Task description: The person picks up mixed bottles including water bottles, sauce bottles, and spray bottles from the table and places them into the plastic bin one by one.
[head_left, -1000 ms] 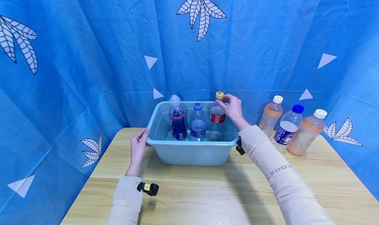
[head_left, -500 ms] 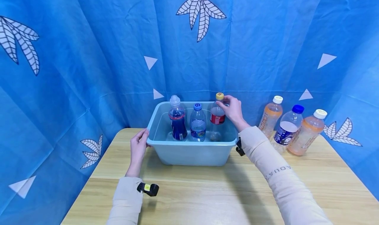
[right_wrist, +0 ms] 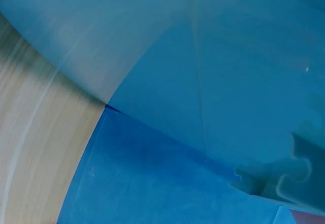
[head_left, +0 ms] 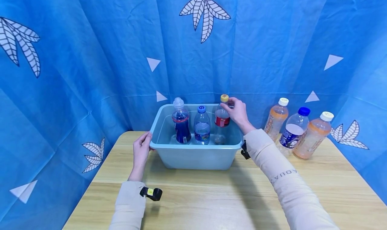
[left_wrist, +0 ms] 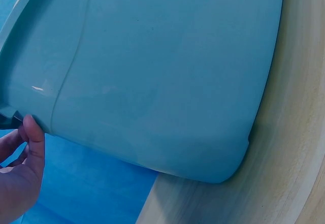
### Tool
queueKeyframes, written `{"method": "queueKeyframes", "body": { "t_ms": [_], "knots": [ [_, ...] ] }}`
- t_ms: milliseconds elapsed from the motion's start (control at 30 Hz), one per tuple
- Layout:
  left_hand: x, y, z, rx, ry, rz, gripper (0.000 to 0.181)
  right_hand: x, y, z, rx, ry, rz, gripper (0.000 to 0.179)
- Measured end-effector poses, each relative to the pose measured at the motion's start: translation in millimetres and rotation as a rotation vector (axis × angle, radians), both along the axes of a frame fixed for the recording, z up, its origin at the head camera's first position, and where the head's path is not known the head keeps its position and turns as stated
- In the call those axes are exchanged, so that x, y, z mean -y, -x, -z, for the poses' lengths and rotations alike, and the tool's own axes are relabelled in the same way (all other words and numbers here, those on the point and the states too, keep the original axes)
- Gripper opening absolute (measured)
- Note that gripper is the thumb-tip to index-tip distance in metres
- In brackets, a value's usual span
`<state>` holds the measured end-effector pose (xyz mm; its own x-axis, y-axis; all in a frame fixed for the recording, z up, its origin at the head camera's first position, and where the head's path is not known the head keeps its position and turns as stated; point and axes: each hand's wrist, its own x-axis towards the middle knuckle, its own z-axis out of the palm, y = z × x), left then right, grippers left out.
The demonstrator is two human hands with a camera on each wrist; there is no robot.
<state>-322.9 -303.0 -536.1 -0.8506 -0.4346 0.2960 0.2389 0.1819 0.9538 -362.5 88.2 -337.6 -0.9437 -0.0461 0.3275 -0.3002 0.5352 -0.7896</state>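
Observation:
A light blue plastic tub [head_left: 196, 157] stands on the wooden table. Inside it at the right is a clear bottle [head_left: 222, 120] with a yellow cap and red label; my right hand [head_left: 238, 111] holds it near the neck. At the tub's left end my left hand [head_left: 141, 146] grips the rim, and the left wrist view shows the thumb of that hand [left_wrist: 25, 168] against the tub wall [left_wrist: 152, 82]. A dark blue bottle [head_left: 182, 129] with a clear domed cap and a small blue-capped bottle [head_left: 202, 127] stand upright in the tub. The right wrist view shows mostly tub wall [right_wrist: 152, 71].
On the table [head_left: 193, 196] right of the tub stand an orange bottle [head_left: 276, 117] with a white cap, a blue-capped bottle [head_left: 293, 132] and another orange, white-capped bottle [head_left: 314, 136]. A blue patterned curtain [head_left: 257, 55] hangs behind and at both sides.

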Motion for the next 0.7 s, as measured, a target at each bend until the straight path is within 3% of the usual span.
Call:
{"method": "queueKeyframes", "body": {
  "t_ms": [167,267,433,700],
  "knots": [
    [-0.6,-3.3,-4.0,0.015,-0.021,0.041,0.040,-0.7,-0.7,0.0,-0.001,-0.004,-0.004,0.042],
    [-4.9,-13.6,-19.2,0.021,-0.057,0.087,0.042,-1.0,-0.6,0.0,-0.010,-0.006,-0.005,0.042],
    [-11.5,-26.0,-38.2,0.059,-0.088,0.104,0.043,-1.2,-1.1,0.0,-0.013,-0.004,-0.007,0.043],
    [-0.1,-3.0,-3.5,0.013,-0.003,0.022,0.041,-3.4,-3.1,0.1,-0.031,0.019,-0.006,0.045]
  ]
}}
